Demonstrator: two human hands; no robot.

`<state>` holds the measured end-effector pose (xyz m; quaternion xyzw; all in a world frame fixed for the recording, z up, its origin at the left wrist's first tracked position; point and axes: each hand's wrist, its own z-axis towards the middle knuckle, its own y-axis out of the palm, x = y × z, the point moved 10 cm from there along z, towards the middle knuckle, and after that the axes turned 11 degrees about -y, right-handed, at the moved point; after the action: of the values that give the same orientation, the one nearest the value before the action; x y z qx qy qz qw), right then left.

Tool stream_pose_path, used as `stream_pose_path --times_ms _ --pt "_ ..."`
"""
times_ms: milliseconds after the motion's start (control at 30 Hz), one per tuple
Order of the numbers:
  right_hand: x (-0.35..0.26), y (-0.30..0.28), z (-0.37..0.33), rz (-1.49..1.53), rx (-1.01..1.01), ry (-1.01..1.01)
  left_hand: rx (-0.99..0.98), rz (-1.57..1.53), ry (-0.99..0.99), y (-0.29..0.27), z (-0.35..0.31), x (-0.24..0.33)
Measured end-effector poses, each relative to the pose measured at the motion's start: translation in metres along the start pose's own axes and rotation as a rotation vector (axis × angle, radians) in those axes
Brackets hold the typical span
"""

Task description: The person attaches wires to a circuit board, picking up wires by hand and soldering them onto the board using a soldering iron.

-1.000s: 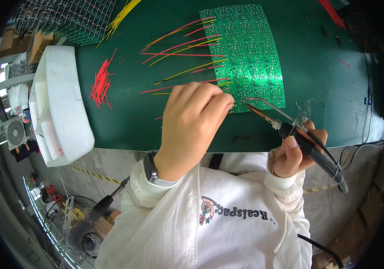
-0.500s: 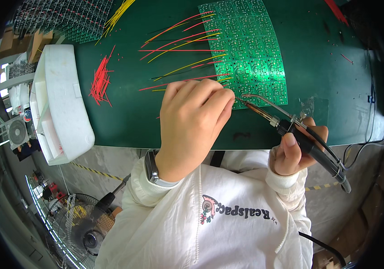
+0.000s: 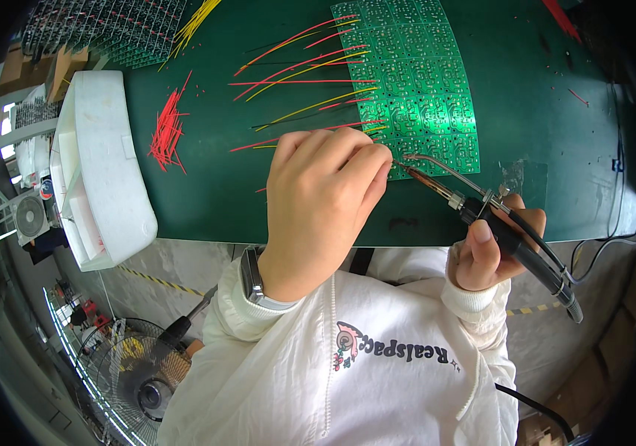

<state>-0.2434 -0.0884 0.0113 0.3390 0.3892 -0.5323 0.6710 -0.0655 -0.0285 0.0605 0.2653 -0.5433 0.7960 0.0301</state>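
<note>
The circuit board (image 3: 418,82), a green panel of repeated small squares, lies on the far right part of the green mat (image 3: 206,186), its near edge close to the mat's front rim. Red and yellow wires (image 3: 303,78) fan out leftward from the board's left edge. The left hand (image 3: 321,204) rests at the board's near left corner, fingers curled together with the tips pressed down on a wire end at the board's edge; what lies under the fingertips is hidden. The right hand (image 3: 492,249) sits just off the mat's front rim, fingers wrapped tight round the black handle of a soldering iron (image 3: 481,208), whose tip reaches the board's near edge just beside the left fingertips. Its cable trails off to the lower right. Right of the board the mat is mostly bare, with a shiny patch near the iron. Left of the wires lies a loose bundle of short red wires (image 3: 168,134), then a white foam tray (image 3: 102,167) overhanging the mat's left edge. Dark panels (image 3: 102,26) lie at the far left corner. Below the table's front edge are grey floor, striped tape and a fan (image 3: 143,379).
</note>
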Motion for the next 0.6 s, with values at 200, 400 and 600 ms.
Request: stream_pose_path --times_ms 200,400,600 --pt "0.0 -0.001 0.0 -0.014 0.004 -0.008 -0.007 0.006 0.0 0.0 0.0 0.001" --pt "0.0 -0.004 0.001 0.008 0.06 -0.011 -0.018 0.02 0.001 0.004 0.001 0.003" --pt "0.004 -0.024 0.004 0.188 0.342 -0.065 -0.002 0.012 0.007 0.002 0.002 0.002"
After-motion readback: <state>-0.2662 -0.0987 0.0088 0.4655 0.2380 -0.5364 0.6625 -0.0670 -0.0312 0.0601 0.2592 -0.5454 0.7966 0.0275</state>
